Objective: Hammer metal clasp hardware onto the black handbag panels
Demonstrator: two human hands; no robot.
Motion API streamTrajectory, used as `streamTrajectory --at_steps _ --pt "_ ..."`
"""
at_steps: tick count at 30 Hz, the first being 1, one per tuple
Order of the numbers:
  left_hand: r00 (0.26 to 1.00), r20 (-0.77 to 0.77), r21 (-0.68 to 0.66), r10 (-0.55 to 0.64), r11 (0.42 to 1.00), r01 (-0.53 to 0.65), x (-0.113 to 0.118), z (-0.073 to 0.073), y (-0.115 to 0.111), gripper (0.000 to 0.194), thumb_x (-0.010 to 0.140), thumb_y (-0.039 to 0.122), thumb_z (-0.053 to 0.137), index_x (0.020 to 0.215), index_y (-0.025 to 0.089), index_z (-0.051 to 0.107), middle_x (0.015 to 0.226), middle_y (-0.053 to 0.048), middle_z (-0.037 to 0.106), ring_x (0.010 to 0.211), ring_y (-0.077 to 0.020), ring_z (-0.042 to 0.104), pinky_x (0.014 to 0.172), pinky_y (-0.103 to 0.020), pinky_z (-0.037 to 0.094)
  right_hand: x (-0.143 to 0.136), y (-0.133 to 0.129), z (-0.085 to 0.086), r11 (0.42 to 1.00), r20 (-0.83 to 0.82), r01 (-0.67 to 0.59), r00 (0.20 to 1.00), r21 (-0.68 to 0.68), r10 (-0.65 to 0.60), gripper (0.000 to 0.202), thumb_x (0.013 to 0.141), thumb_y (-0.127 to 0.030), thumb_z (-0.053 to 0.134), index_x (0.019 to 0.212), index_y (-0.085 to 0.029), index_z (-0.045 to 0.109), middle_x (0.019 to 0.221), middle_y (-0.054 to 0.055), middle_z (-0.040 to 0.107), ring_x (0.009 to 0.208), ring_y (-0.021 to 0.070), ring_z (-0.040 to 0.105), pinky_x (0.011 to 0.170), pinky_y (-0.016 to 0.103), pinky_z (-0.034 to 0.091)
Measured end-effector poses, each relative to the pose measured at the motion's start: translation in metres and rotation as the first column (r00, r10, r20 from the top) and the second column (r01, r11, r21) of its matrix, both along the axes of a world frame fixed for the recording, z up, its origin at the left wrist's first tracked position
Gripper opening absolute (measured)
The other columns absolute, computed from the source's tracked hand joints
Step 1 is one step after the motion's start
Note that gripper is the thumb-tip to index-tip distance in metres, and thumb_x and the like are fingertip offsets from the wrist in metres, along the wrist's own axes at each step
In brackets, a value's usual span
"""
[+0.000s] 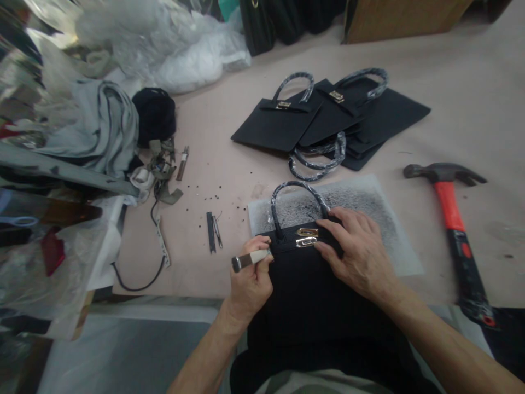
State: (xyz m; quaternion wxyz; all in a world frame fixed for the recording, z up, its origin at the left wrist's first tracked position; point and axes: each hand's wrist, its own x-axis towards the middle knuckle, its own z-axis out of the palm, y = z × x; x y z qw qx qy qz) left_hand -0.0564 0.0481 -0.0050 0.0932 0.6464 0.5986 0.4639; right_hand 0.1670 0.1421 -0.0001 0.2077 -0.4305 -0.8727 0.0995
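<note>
A black bag panel (301, 273) with a plastic-wrapped handle (296, 185) lies at the table's front edge, its upper part over a speckled translucent sheet (385, 235). Near its top middle sits a metal clasp (307, 241). My left hand (251, 279) is closed around a short tool (248, 260) with a dark metal end, at the panel's upper left corner. My right hand (356, 246) rests on the panel's upper right, thumb and fingers apart beside the clasp, pressing on the black material.
A red and black hammer (455, 219) lies at the right. More black panels with handles (279, 126) overlap behind the sheet. Small tools (211, 232) and black bits lie left of centre. Cloth (102, 126), plastic bags (184, 49) and a cardboard box (402, 19) stand farther out.
</note>
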Motion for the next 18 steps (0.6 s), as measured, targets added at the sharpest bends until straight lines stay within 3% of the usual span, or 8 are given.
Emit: streamTrajectory --at_steps 4,12,18 --pt "0.996 -0.055 -0.001 0.071 0.997 -0.071 0.006 0.001 -0.001 0.015 0.095 0.010 0.052 0.105 0.018 0.059 0.104 -0.010 0.069 0.104 -0.0216 0.070 0.094 -0.040 0.060 0.001 0.000 0.000 1.000 0.005 -0.001 1.000 0.008 0.001 0.033 0.095 -0.036 0.058 0.121 -0.018 0.063 0.132 0.017 0.058 0.124 0.0356 0.052 0.107 0.055 0.039" --pt "0.996 0.025 -0.079 -0.087 0.993 0.088 -0.015 0.002 0.003 0.014 0.094 0.012 0.055 0.105 0.020 0.060 0.108 -0.009 0.070 0.106 -0.0214 0.070 0.097 -0.041 0.059 0.001 0.000 0.000 1.000 0.006 -0.008 1.000 0.023 0.008 0.033 0.095 -0.035 0.057 0.121 -0.016 0.064 0.131 0.018 0.059 0.122 0.0363 0.054 0.105 0.056 0.040" --pt "0.999 0.010 -0.082 -0.041 0.996 0.042 -0.009 0.001 0.002 0.013 0.093 0.013 0.054 0.103 0.020 0.060 0.106 -0.009 0.070 0.107 -0.0218 0.069 0.097 -0.040 0.058 0.000 -0.001 0.000 1.000 0.025 0.006 1.000 0.024 -0.007 0.033 0.095 -0.035 0.058 0.122 -0.016 0.065 0.132 0.018 0.059 0.123 0.0365 0.053 0.106 0.056 0.040"
